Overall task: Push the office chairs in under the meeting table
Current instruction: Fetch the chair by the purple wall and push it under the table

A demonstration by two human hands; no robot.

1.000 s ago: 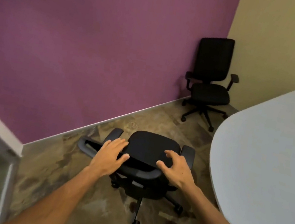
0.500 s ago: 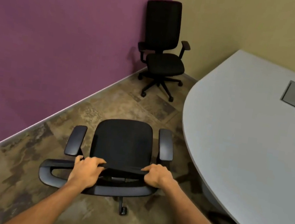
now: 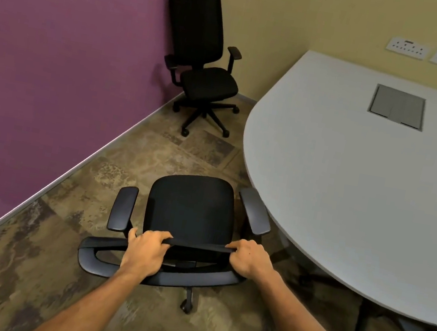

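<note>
no readable text, labels, brands or numbers anywhere

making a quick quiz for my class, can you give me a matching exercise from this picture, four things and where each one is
Things:
1. near chair
2. far chair
3. table hatch
4. wall sockets

Places:
A. in the room corner
B. on the yellow wall above the table
C. held at the backrest top by the left hand and right hand
D. set into the tabletop

Pairs: 1-C, 2-A, 3-D, 4-B
</note>
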